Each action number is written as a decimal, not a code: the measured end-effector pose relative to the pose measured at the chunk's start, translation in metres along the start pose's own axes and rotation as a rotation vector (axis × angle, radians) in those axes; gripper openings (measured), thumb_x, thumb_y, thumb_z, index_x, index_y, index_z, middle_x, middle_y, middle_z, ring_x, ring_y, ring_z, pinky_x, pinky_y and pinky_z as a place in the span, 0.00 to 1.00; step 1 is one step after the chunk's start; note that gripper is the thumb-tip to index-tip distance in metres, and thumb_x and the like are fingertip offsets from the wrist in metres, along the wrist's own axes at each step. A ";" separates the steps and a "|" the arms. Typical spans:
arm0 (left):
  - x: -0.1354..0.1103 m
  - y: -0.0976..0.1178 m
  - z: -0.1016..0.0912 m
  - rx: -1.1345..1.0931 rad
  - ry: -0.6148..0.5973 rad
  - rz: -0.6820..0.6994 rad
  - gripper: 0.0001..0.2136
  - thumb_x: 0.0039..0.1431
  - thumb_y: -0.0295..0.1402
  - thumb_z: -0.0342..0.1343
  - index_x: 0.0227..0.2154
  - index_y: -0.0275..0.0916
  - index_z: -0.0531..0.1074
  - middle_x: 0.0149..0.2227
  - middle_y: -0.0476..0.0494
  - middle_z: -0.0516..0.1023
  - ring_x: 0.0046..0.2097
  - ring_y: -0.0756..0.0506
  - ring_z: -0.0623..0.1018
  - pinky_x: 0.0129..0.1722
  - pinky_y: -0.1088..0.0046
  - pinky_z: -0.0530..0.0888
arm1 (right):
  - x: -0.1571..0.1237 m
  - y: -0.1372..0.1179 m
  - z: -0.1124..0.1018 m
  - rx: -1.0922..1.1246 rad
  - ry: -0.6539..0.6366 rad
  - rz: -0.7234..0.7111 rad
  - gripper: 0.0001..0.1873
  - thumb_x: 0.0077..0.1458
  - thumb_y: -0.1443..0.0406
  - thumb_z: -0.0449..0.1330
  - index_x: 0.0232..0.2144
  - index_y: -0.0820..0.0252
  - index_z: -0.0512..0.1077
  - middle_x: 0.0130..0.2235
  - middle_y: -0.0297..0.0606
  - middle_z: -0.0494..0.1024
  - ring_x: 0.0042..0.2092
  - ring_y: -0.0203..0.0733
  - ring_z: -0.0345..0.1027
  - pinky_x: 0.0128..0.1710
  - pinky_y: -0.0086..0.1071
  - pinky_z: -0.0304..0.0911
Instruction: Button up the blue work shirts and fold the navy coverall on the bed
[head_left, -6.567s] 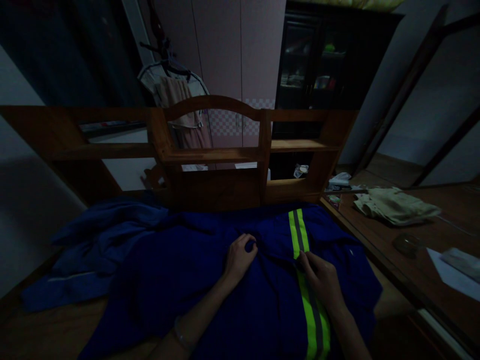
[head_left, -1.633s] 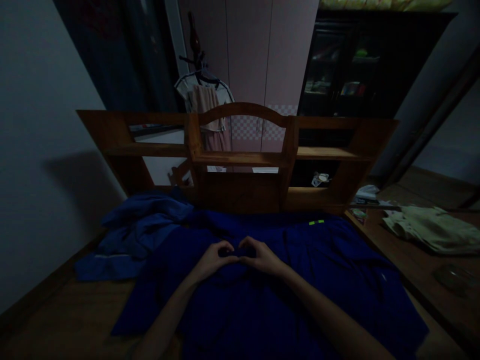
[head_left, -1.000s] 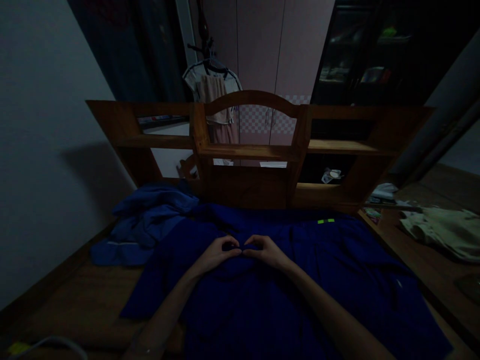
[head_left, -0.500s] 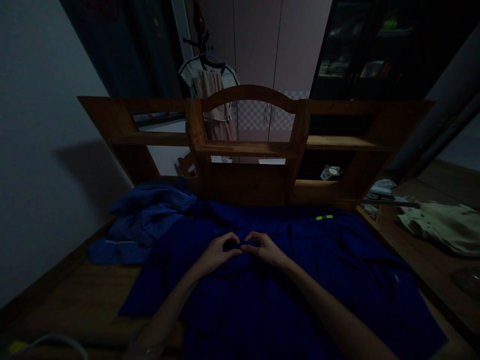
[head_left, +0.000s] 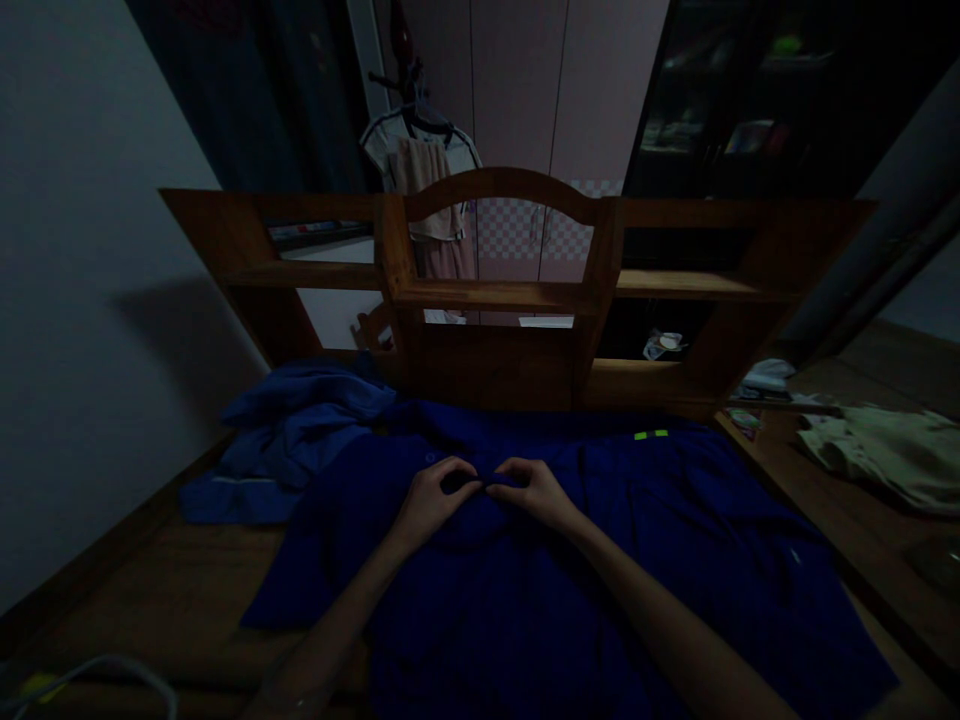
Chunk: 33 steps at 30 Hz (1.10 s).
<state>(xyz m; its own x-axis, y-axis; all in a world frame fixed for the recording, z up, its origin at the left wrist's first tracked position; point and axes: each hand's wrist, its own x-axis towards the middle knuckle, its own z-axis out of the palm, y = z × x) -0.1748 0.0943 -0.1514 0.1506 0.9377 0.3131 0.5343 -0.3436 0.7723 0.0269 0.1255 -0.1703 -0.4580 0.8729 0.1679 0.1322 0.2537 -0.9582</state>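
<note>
A dark blue garment [head_left: 480, 600] lies spread out over a wooden surface, with a bright yellow-green strip [head_left: 650, 435] near its far right part. My left hand [head_left: 435, 492] is closed in a pinch on the garment's cloth near the middle. Just to the right, my right hand [head_left: 534, 490] pinches the same cloth, its fingertips close to those of the left. What exactly lies between the fingertips is too dark and small to make out beyond blue fabric.
A crumpled lighter blue cloth [head_left: 300, 430] lies at the left by the wall. Beyond the garment rises a wooden headboard with shelves [head_left: 495, 295]. Pale folded cloth [head_left: 885, 455] rests at the right. A white cable [head_left: 127, 665] curves at the lower left.
Both hands have shifted slightly away from me, still pinching the cloth. My left fingers are a little more closed together. The garment lies as before.
</note>
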 end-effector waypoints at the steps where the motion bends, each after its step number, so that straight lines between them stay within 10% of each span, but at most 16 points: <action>1: 0.000 0.000 0.000 0.000 -0.002 0.006 0.08 0.54 0.39 0.57 0.33 0.41 0.73 0.37 0.48 0.78 0.42 0.45 0.75 0.45 0.71 0.69 | 0.000 0.000 0.000 -0.010 0.008 -0.003 0.16 0.47 0.55 0.65 0.33 0.61 0.75 0.34 0.35 0.77 0.37 0.41 0.69 0.37 0.30 0.61; 33: -0.001 -0.005 0.001 -0.013 -0.005 0.028 0.07 0.56 0.37 0.56 0.35 0.43 0.76 0.38 0.50 0.79 0.41 0.46 0.77 0.44 0.73 0.70 | -0.008 -0.012 0.010 -0.269 0.107 -0.297 0.09 0.57 0.62 0.59 0.42 0.55 0.70 0.41 0.35 0.74 0.45 0.40 0.67 0.46 0.32 0.60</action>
<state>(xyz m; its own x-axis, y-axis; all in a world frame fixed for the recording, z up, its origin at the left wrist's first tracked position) -0.1770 0.0954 -0.1563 0.1697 0.9278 0.3323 0.5193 -0.3708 0.7700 0.0200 0.1106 -0.1624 -0.4189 0.7802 0.4645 0.2397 0.5884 -0.7722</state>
